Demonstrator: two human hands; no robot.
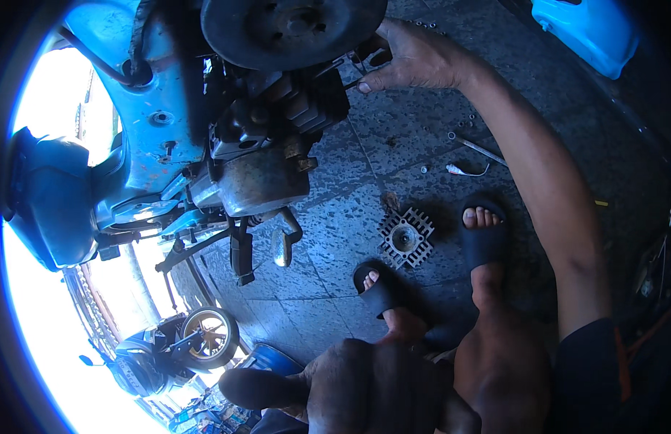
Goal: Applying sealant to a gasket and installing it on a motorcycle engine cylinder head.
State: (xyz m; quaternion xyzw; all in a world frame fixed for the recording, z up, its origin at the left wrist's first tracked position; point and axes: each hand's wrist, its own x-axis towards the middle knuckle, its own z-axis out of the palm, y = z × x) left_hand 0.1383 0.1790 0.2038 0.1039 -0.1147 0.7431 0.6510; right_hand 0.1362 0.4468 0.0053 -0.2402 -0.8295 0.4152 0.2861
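Note:
A blue motorbike body [158,119] with its engine exposed fills the upper left. Beside the engine's finned cylinder [317,101], my right hand [404,61] reaches in from the right, thumb and fingers closed around a thin metal rod [352,85] that sticks out there. The dark round wheel [296,25] above partly covers the fingers. Close to the camera at the bottom is my left hand [357,387], its fingers curled in and thumb out to the left; whatever it may hold is hidden. A finned cylinder head [406,239] lies on the floor between my feet.
A long socket wrench [480,148], a small white tube [466,171] and several nuts [424,169] lie on the tiled floor. At the upper right is a blue plastic panel [592,32]. Lower left stand another motorbike [151,354] and a blue tub [274,359].

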